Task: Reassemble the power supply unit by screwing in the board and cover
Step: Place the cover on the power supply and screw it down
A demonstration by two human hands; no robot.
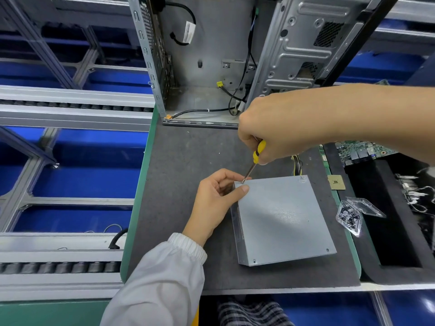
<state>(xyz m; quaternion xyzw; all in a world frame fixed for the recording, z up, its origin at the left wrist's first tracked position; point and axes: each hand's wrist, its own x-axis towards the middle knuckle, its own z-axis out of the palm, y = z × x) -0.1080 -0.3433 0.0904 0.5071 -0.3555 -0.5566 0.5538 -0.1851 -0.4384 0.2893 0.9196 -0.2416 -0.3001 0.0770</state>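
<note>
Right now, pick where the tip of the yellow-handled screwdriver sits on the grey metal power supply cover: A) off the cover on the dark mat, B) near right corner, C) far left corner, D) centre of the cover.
C: the yellow-handled screwdriver tip meets the grey metal power supply cover at its far left corner, beside the left hand.

Single view only, from a head-worn wide-angle camera. It looks forward and steeply down onto the counter [188, 161] from close above. Both hands sit near frame centre, the left hand [215, 200] entering from the lower edge, the right hand [280, 128] from the right edge. The upper frame reaches an open computer case [211, 55] standing at the far side. Conveyor rails [70, 107] fill the left side. Straight lines bow toward the edges.
</note>
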